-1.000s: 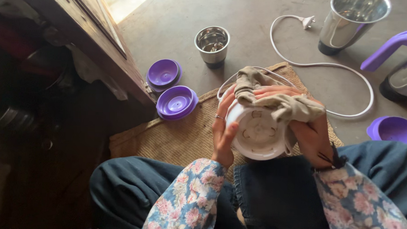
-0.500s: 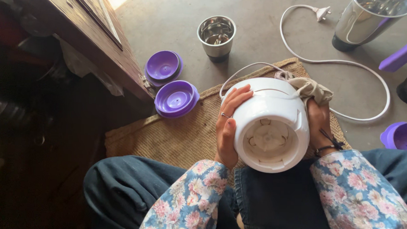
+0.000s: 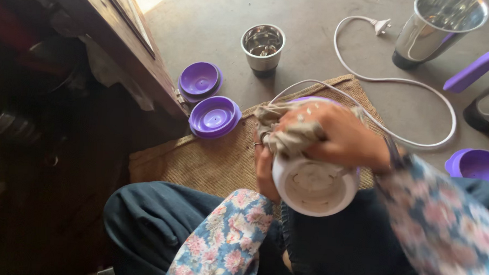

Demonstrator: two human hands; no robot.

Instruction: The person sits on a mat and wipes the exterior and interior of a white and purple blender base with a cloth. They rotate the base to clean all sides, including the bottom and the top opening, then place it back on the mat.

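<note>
The left hand [image 3: 264,173] cups the white mixer base [image 3: 314,186], likely heavy, smooth and slippery, while the right hand [image 3: 344,138], fingers closed, presses a soft cloth [image 3: 288,134] on top.

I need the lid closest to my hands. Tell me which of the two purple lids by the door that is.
The larger purple lid resting at the mat's corner; the smaller lid lies farther off on bare floor.

So the mixer base [image 3: 314,183] sits in the lap at the near edge of the mat [image 3: 222,153], cloth [image 3: 288,131] on top of it. Two lids [image 3: 214,116] lie left of it, one on the mat's far-left corner, the other [image 3: 200,79] just beyond on the floor [image 3: 313,42]. Small jar [image 3: 263,47] is farther back, big jar [image 3: 438,30] far right, cord [image 3: 420,84] looping between.
</note>
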